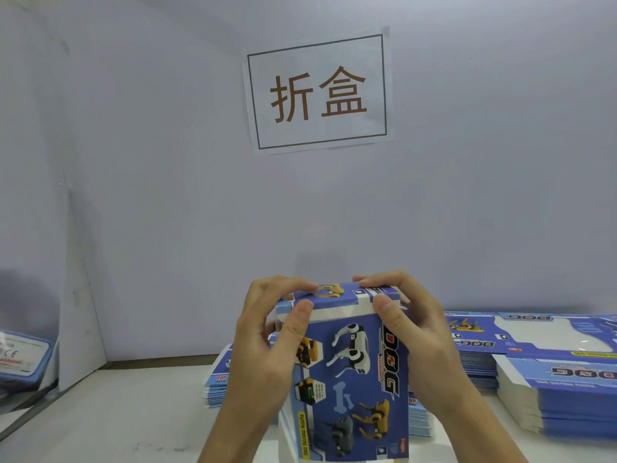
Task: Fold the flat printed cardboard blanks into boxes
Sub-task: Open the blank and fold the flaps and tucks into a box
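Note:
A blue printed box [347, 379] with robot-dog pictures stands upright in front of me, held up off the white table [110, 419]. My left hand [267, 339] grips its upper left corner, thumb on the front face and fingers curled over the top flap. My right hand [410, 325] grips the upper right corner the same way, thumb pressing the flap's front edge. The top flap lies folded down over the box's opening. Behind the box sits a stack of flat blanks [217, 385].
More stacks of flat blue blanks [551, 392] fill the table on the right. A partly seen printed box [23, 359] sits at the far left edge. A pale wall with a paper sign [319, 91] closes the back.

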Demonstrator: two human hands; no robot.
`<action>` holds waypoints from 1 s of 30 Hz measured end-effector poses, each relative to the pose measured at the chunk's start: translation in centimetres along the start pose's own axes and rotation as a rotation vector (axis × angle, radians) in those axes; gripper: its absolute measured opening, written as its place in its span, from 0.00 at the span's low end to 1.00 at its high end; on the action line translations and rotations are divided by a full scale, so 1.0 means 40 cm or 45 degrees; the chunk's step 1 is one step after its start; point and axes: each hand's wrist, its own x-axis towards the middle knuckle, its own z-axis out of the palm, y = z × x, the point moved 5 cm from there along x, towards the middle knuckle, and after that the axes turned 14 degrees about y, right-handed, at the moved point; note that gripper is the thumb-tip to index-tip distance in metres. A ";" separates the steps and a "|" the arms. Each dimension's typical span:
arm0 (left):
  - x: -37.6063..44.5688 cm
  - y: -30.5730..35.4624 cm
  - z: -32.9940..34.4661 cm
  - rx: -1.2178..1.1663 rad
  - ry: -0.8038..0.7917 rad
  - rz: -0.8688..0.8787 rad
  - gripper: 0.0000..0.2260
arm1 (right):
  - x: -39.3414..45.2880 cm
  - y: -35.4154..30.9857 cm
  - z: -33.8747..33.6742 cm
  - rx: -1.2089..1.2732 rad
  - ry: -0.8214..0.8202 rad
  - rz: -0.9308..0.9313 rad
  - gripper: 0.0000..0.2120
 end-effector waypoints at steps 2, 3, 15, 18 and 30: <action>-0.002 0.000 -0.002 0.004 0.008 -0.026 0.15 | -0.001 -0.001 0.007 -0.005 0.006 -0.007 0.05; -0.004 0.000 -0.002 0.011 0.011 -0.034 0.14 | -0.002 -0.002 0.010 -0.004 0.009 -0.003 0.05; -0.019 -0.017 0.007 -0.073 -0.231 -0.146 0.09 | -0.002 0.017 -0.006 0.049 -0.068 0.067 0.09; -0.021 -0.020 0.008 -0.122 -0.301 -0.199 0.15 | 0.002 0.029 -0.010 0.073 -0.050 0.105 0.12; -0.023 0.007 0.033 -0.098 -0.319 -0.072 0.13 | -0.001 0.032 -0.006 0.171 0.006 0.220 0.07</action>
